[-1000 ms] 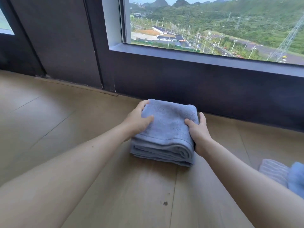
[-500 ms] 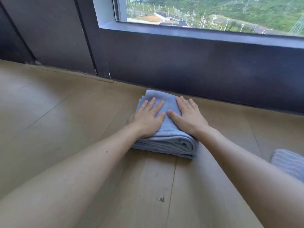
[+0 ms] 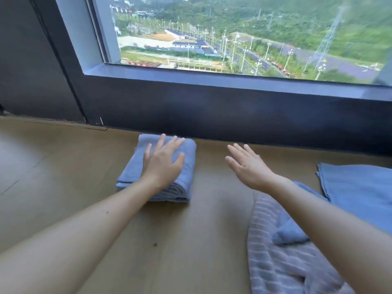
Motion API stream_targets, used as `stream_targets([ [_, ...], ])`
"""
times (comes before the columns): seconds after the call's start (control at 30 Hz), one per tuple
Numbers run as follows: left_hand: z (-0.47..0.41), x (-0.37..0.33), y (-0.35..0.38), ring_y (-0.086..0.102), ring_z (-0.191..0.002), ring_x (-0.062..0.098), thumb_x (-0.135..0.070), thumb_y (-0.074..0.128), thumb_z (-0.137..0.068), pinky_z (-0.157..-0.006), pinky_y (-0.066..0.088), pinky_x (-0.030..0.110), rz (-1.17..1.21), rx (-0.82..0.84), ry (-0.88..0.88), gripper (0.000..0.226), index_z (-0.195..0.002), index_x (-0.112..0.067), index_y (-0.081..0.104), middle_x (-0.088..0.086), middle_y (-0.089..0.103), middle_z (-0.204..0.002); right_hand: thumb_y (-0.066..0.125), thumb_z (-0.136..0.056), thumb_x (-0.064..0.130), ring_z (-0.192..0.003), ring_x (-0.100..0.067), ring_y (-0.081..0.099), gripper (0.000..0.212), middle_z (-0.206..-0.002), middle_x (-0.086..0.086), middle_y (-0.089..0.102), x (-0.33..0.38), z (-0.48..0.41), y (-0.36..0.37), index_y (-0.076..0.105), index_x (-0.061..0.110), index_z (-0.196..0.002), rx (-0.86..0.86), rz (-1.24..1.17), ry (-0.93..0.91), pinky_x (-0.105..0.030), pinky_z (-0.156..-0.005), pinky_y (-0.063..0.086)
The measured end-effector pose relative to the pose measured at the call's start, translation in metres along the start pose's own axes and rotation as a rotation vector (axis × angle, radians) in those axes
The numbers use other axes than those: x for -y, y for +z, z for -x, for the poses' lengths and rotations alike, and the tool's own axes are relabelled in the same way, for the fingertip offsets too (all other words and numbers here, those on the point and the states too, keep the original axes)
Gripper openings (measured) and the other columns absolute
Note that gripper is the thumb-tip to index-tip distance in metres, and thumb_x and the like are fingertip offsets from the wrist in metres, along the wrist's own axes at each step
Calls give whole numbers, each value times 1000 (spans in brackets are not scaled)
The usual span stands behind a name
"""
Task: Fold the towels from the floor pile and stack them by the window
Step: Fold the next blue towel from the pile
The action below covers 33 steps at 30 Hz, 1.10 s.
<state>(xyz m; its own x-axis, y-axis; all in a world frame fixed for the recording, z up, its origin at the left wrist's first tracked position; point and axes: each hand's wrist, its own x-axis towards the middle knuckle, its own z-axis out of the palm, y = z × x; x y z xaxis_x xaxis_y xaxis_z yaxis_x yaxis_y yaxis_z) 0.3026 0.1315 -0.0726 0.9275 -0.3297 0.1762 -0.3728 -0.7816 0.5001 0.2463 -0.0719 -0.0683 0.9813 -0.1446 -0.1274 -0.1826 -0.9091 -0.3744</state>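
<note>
A folded blue towel (image 3: 133, 172) lies on the wooden floor just below the window (image 3: 233, 39). My left hand (image 3: 163, 162) rests flat on top of it with fingers straight and spread. My right hand (image 3: 248, 166) hovers open above the bare floor to the right of the towel, holding nothing. At the lower right lies the loose pile: a grey striped towel (image 3: 282, 266) with a blue towel (image 3: 360, 192) spread beside and partly over it. My right forearm covers part of the pile.
A dark wall panel (image 3: 233, 117) runs under the window sill right behind the folded towel. A dark pillar (image 3: 31, 60) stands at the left. Wooden floor (image 3: 53, 177) stretches to the left and toward me.
My right hand has lifted off the folded towel and swung right, over the floor. My left hand stays flat on the towel. The view has tilted up and right, bringing the pile into sight.
</note>
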Motion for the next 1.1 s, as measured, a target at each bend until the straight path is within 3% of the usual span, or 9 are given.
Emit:
stream_targets([
  [0.23, 41, -154, 54, 11, -145, 10, -25, 42, -97, -115, 7, 29, 85, 247, 202, 43, -140, -30, 39, -8, 31, -152, 38, -99, 35, -146, -16, 7, 52, -155, 5, 23, -110, 114, -74, 26, 19, -147, -1, 121, 156, -34, -117, 12],
  [0.4, 67, -228, 77, 25, -141, 12, -28, 43, -96, -114, 19, 28, 144, 397, 238, 40, -137, -30, 44, -1, 46, -143, 48, -95, 20, -144, -16, 16, 46, -151, 2, 32, -172, 183, -109, 41, 28, -139, 32, 76, 271, -32, -114, 20],
  [0.5, 80, -248, 91, 52, -120, 15, -34, 46, -95, -91, 40, 22, 170, 540, 136, 32, -126, -27, 52, -3, 60, -125, 52, -93, 23, -134, -17, 34, 42, -144, -1, 41, -186, 202, -113, 48, 25, -135, 3, 19, 299, -30, -108, 30],
  [0.6, 92, -257, 105, 57, -85, 16, -36, 48, -93, -58, 34, 17, 100, 700, 85, 15, -94, -21, 51, 1, 60, -93, 54, -92, 24, -128, -16, 42, 42, -142, 1, 43, -191, 209, -108, 49, 25, -134, -10, -17, 280, -26, -104, 31],
  [0.67, 95, -256, 112, 46, -66, 12, -33, 53, -90, -52, 30, 20, 104, 691, 32, 25, -73, -15, 46, 1, 50, -73, 53, -93, 23, -127, -15, 42, 42, -143, 2, 41, -191, 210, -105, 48, 25, -135, 5, -36, 277, -26, -105, 31],
  [0.73, 92, -254, 114, 45, -63, 14, -27, 60, -85, -54, 34, 22, 202, 670, -82, 33, -63, -14, 39, 0, 41, -64, 53, -93, 23, -130, -15, 39, 42, -143, 2, 41, -192, 210, -102, 48, 25, -134, 1, -62, 269, -27, -107, 30],
  [0.9, 93, -255, 109, 43, -52, 11, -13, 64, -85, -51, 41, 19, 340, 805, -249, 23, -71, -9, 47, 2, 42, -62, 52, -93, 23, -135, -14, 34, 44, -145, 3, 40, -186, 211, -102, 46, 25, -136, 10, -74, 248, -27, -109, 28],
  [1.0, 92, -259, 103, 37, -53, 11, -12, 57, -86, -47, 30, 19, 270, 663, -107, 26, -65, -14, 42, 0, 40, -60, 52, -93, 23, -134, -14, 36, 44, -144, 4, 42, -176, 213, -106, 46, 25, -136, -3, -60, 233, -27, -107, 29],
  [1.1, 86, -265, 70, 42, -68, 13, -17, 51, -90, -54, 32, 22, 213, 506, 124, 17, -74, -18, 44, -8, 44, -68, 50, -94, 23, -129, -15, 42, 41, -142, 5, 45, -157, 212, -115, 47, 27, -135, -64, -80, 200, -27, -105, 34],
])
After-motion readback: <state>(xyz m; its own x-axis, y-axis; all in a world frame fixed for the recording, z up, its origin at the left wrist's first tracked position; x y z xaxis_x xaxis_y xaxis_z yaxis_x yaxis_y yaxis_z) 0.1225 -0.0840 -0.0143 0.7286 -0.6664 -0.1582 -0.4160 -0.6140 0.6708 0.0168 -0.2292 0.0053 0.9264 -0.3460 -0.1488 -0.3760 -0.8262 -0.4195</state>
